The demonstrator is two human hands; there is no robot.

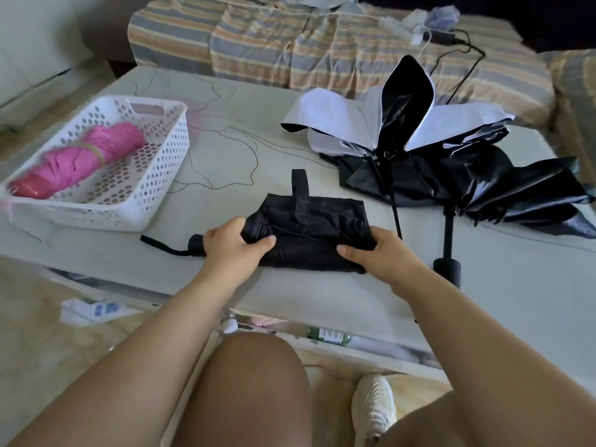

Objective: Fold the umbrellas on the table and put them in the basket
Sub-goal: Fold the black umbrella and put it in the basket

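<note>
Head view shows four umbrellas in all: one pink, three dark. One black umbrella lies collapsed near the front edge of the white table, its canopy gathered in loose folds, its closing strap sticking up and away from the person, its handle pointing left with a wrist loop trailing on the tabletop. Two hands work on it: the left hand grips the canopy at the handle end, fingers curled over the cloth, and the right hand grips the opposite end, thumb on the near side and fingers wrapped over the top. One pink umbrella is already folded, lying diagonally inside the single white perforated basket, which sits at the table's left edge, its near corner close to the rim. Two unfolded umbrellas occupy the right side: a white-and-black umbrella with panels splayed upward, and just beside it a black open umbrella whose handle reaches toward the front edge. Bare tabletop lies between the basket and the held umbrella, and a wider stretch runs behind them toward the striped sofa.
</note>
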